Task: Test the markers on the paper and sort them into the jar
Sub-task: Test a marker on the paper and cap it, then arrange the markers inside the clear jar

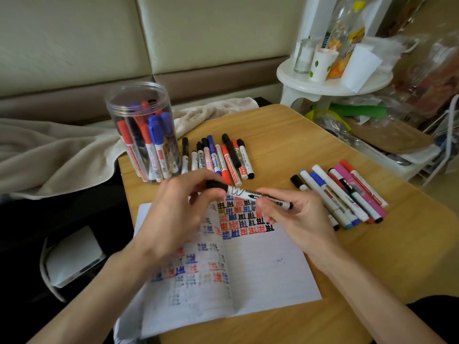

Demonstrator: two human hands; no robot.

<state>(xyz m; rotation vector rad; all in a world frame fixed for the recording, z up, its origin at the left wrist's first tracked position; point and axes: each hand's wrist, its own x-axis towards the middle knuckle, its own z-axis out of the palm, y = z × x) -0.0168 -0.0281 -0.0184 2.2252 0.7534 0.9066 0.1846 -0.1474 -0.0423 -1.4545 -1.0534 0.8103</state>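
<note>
1. One whiteboard marker (248,193), with a white barrel and a black cap, was held roughly level over the upper part of the paper (260,274).
2. The left hand (178,209) pinched the capped end. The right hand (295,219) clamped thumb and fingers on the barrel near the tail.
3. One clear jar (142,130) stood upright, without a lid, at the far-left corner of the wooden table (298,130). It held red, blue and black markers whose count could not be determined.
4. About ten markers (218,157) lay in a row just right of the jar.
5. About eight more markers (345,194) lay beside the right hand.
6. The paper bore rows of red, blue and black test marks.
</note>
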